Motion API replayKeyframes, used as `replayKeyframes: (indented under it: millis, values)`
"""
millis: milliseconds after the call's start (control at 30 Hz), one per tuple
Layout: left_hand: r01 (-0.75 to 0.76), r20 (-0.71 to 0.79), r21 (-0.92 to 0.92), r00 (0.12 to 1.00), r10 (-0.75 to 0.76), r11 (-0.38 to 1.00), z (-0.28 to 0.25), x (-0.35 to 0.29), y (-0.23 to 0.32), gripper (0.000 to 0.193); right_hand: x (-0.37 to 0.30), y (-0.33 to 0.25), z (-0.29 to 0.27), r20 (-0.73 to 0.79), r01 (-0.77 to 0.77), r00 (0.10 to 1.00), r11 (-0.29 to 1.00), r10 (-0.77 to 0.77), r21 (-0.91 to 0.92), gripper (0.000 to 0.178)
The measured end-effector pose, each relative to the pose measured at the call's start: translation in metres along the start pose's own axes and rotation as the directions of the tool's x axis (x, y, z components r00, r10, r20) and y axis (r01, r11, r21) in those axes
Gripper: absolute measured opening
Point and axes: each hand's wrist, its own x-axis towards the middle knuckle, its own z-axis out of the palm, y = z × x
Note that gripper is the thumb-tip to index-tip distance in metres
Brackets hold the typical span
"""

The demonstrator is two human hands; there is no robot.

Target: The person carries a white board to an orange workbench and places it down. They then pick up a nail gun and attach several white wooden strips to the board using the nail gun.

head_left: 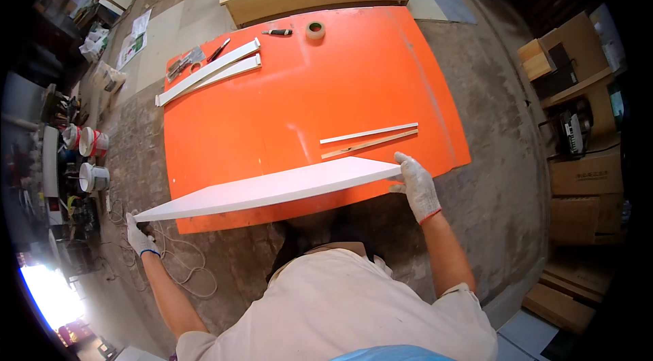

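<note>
White panel (292,183) spans both hands at the orange desk's near edge

The orange desk (286,112) carries the work. Along its near edge, the white panel slants across, its left end reaching out past the near left corner; whether it touches the desktop cannot be told. The gloved left hand (142,240) grips that end with its fingers, out beyond the desk's left edge. The gloved right hand (419,189) has its fingers clasped on the panel's other end, inside the near right corner.

Just beyond the panel, toward the right edge, lie a white strip (369,133) and a wooden strip (377,140), nearly parallel. Long white pieces (212,76) lie at an angle near the far left corner, with a dark hand tool (218,50) and a clear bag (183,65) beside them. Near the far edge lie a black-handled cutter (278,32) and a tape roll (315,30).
</note>
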Motion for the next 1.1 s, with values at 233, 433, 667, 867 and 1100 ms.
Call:
replayKeyframes:
  millis: [233,433,667,867,1100]
  values:
    - [0.092,0.089,0.052,0.991,-0.097,0.994,-0.076,-0.019,-0.026,0.036,-0.062,-0.017,0.043,-0.074,-0.443,0.876,0.856,0.476,0.267,0.057]
    - [0.215,0.092,0.403,0.958,-0.273,0.890,-0.138,-0.068,-0.065,0.037,-0.117,0.092,0.022,-0.364,-0.406,0.868,0.905,0.339,-0.127,0.061]
    - [0.240,0.150,0.286,0.945,-0.291,0.928,-0.125,-0.108,-0.103,0.043,-0.118,0.126,0.017,-0.330,-0.397,0.799,0.852,0.504,0.341,0.056]
    - [0.376,0.216,0.242,0.878,-0.427,0.895,-0.082,-0.131,-0.188,0.050,-0.034,0.237,-0.035,-0.281,-0.330,0.828,0.827,0.485,0.456,0.048]
    - [0.595,0.214,0.179,0.753,-0.622,0.783,-0.003,-0.071,-0.355,0.029,0.100,0.309,-0.051,-0.214,-0.418,0.810,0.794,0.546,0.442,0.041]
